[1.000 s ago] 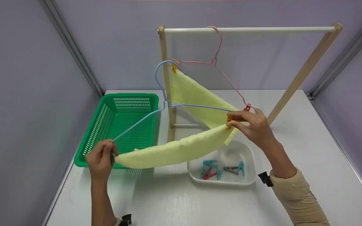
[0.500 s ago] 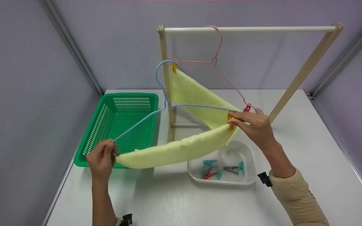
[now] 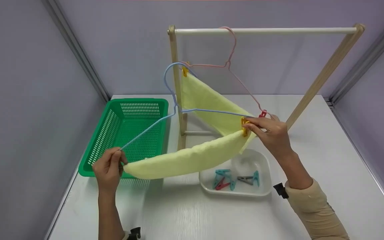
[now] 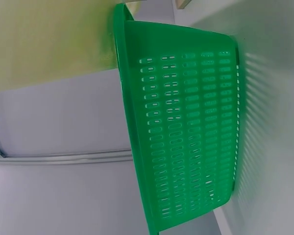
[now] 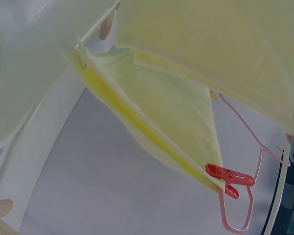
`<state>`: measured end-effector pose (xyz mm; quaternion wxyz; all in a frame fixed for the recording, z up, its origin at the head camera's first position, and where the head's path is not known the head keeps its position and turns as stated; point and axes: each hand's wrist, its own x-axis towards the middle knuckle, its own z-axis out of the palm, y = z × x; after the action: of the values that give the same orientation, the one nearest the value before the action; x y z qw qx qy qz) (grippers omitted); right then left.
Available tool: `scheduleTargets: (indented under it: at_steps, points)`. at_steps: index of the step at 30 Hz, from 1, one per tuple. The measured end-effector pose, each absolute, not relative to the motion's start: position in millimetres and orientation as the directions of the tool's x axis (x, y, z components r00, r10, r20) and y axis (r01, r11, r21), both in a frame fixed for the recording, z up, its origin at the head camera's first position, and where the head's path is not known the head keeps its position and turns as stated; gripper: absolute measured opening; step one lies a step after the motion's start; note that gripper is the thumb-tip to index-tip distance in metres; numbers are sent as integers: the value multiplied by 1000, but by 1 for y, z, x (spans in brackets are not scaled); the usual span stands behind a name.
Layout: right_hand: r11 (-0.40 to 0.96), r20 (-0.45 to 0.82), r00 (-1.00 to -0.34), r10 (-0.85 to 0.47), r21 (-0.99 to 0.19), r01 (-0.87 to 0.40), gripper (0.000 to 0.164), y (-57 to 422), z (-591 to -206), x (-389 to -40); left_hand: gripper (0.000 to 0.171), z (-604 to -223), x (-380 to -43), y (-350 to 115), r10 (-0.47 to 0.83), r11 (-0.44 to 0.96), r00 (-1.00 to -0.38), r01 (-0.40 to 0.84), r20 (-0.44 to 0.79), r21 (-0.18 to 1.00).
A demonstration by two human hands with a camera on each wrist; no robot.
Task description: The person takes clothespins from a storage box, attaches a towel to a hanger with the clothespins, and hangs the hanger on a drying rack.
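My left hand [image 3: 108, 168] pinches the left end of a blue wire hanger [image 3: 148, 129] together with a corner of a pale yellow cloth [image 3: 185, 161]. The cloth sags between my hands below the hanger. At the hanger's right end, my right hand [image 3: 272, 135] pinches a yellow-orange clothespin [image 3: 244, 126] that sits over the hanger and the cloth's other corner. Behind hangs a second yellow cloth [image 3: 208, 100] on a pink hanger [image 3: 208, 65]. A red clothespin [image 5: 230, 175] and an orange clothespin [image 3: 185, 71] fasten its corners. The left wrist view shows no hand.
The pink hanger hooks over the white bar [image 3: 278, 31] of a wooden-legged rack [image 3: 328, 73]. A green basket [image 3: 93, 150] stands at left on the white table [image 3: 192, 216]. Below the held cloth is a white tray [image 3: 235, 192] with several clothespins [image 3: 223, 183].
Both hands have drifted slightly right with the hanger and cloth. My right fingertips have shifted a little to the right on the clothespin, so more of it shows.
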<state>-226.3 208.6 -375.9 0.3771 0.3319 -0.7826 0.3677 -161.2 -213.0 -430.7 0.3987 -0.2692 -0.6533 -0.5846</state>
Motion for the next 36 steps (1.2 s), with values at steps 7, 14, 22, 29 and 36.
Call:
scheduleTargets:
  at_steps: [7,14,22,29,36]
  points:
    - [508,841,-477,-254,-304,-806,26,212,-373,-226,28,-432,-158,-215,-135,223,-559,788,818,574]
    - [466,846,-466,-260,-314,-828,22,217,-368,-221,28,-433,-154,-215,-160,236,-579,764,799,601]
    - [408,816,-475,-329,-330,-851,8,219,-368,-217,26,-431,-153,-214,-174,261,-581,751,795,606]
    - [405,750,-519,-410,-360,-841,9,221,-372,-216,27,-432,-153,-215,-183,249,-578,755,795,607]
    - [475,642,-554,-530,-316,-821,27,222,-379,-214,26,-432,-152,-215,-201,256,-565,758,800,600]
